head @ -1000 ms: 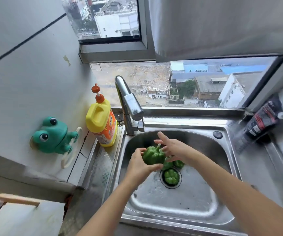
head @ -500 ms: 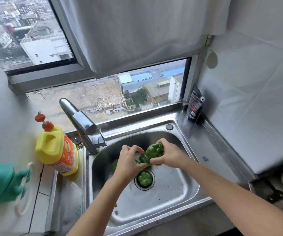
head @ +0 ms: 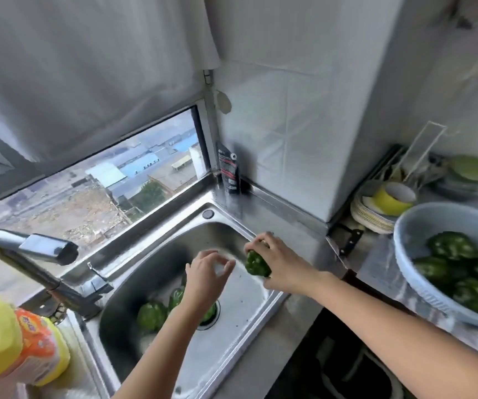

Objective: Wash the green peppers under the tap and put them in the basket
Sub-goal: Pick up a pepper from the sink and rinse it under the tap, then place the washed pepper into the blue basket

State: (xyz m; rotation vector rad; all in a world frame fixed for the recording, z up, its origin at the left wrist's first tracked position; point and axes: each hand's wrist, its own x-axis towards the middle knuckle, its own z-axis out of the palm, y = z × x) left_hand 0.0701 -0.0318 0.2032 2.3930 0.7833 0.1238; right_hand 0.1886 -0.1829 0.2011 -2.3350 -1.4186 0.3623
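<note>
The right hand (head: 282,264) has its grip clamped on 1 glossy, dark green pepper (head: 256,264), lumpy-skinned, just above the sink's (head: 232,349) far right edge. 0.5 s ago 2 hands held it mid-basin; now the left hand (head: 206,275) hovers beside it, fingers loosely apart, holding nothing. More peppers (head: 151,315) lie by the drain, and others fill the basket (head: 433,217) on the right tabletop.

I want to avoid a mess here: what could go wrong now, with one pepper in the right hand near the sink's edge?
1. The right hand alone grips the pepper, which is probably wet; it may slip on the way to the basket and fall beside the sink.
2. The other peppers lie around the drain and may block the water.
</note>
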